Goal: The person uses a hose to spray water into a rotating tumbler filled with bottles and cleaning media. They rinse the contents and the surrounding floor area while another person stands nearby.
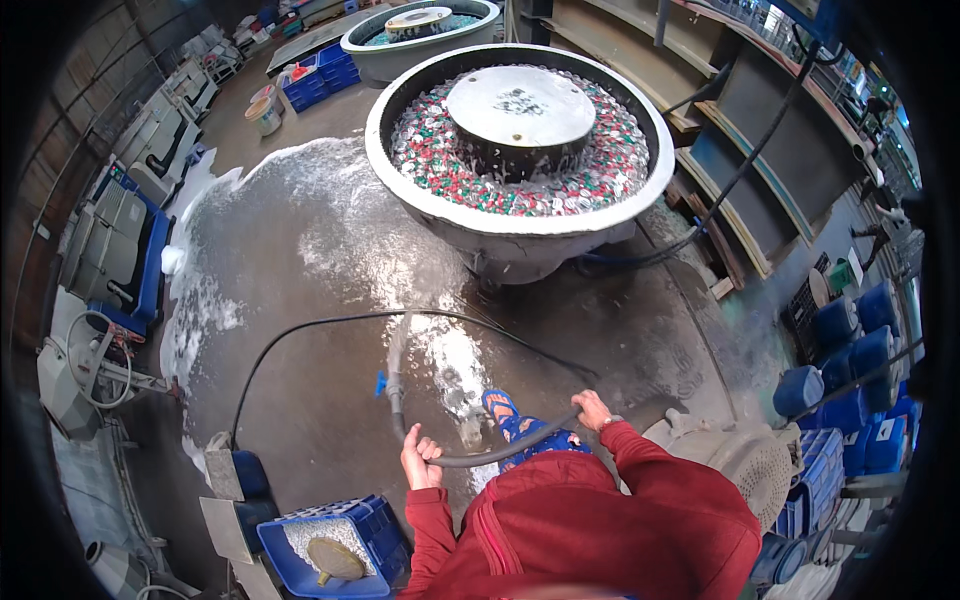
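Observation:
A grey hose (500,458) runs across in front of me, and both my hands hold it. My left hand (419,462) is closed round it near its outlet end, close to a blue valve handle (381,384). Water (398,345) streams from that end, away from me, onto the wet floor (320,400). My right hand (592,409) grips the hose farther back, on the right. Ahead stands a large round tub (520,222) with a pale rim, filled with small red, green and whitish pieces (430,150) around a capped central column (520,105).
A thin black hose (300,327) curves over the floor, where white foam (200,230) spreads. A blue crate (375,530) holding white granules and a yellowish scoop (335,560) is at lower left. Blue jugs (800,390) stand right. Behind is a second tub (375,68).

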`<action>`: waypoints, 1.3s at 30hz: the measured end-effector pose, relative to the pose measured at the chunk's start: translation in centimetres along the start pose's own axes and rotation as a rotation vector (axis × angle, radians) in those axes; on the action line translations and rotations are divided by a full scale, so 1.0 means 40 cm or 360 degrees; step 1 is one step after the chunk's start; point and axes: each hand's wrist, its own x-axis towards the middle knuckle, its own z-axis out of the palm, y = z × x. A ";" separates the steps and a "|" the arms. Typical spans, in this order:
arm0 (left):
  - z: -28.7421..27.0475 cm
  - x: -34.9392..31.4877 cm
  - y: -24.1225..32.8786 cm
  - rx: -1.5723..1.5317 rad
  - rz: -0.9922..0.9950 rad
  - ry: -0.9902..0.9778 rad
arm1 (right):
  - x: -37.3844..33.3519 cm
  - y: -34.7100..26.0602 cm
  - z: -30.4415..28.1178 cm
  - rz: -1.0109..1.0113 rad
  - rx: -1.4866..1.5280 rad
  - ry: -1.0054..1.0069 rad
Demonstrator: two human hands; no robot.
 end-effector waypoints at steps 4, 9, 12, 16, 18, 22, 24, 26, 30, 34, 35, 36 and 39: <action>-0.012 -0.065 0.012 0.0111 0.0181 -0.0098 | -0.012 -0.033 0.061 0.0050 0.0383 0.0352; 0.023 -0.162 0.004 0.0248 0.0263 -0.0311 | -0.091 -0.084 0.121 0.0140 0.0332 0.0106; 0.067 -0.241 -0.039 0.0408 0.0329 -0.0316 | -0.145 -0.068 0.125 0.0180 0.0436 -0.0359; 0.110 -0.329 -0.123 0.0337 0.0300 -0.0359 | -0.177 0.018 0.105 0.0242 0.0422 -0.0477; 0.134 -0.354 -0.164 0.0326 0.0265 -0.0378 | -0.189 0.069 0.085 0.0461 0.0391 -0.0398; 0.202 -0.379 -0.234 0.0261 0.0163 -0.0617 | -0.206 0.176 0.015 0.0585 0.0451 -0.0268; 0.246 -0.387 -0.284 0.0240 0.0205 -0.0693 | -0.226 0.243 -0.023 0.0681 0.0476 -0.0283; 0.293 -0.393 -0.340 0.0224 0.0236 -0.0662 | -0.248 0.321 -0.052 0.0726 0.0528 -0.0259; 0.376 -0.407 -0.430 0.0135 0.0396 -0.0510 | -0.311 0.506 -0.113 0.0904 0.0592 -0.0364; 0.447 -0.430 -0.476 0.0133 0.0644 -0.0492 | -0.397 0.673 -0.155 0.1128 0.0702 -0.0397; 0.463 -0.439 -0.484 0.0057 0.0651 -0.0612 | -0.413 0.705 -0.164 0.1224 0.0789 -0.0397; 0.482 -0.448 -0.494 0.0086 0.0684 -0.0656 | -0.432 0.732 -0.170 0.1230 0.0754 -0.0394; 0.545 -0.480 -0.538 0.0170 0.0666 -0.0766 | -0.455 0.788 -0.195 0.1283 0.0763 -0.0371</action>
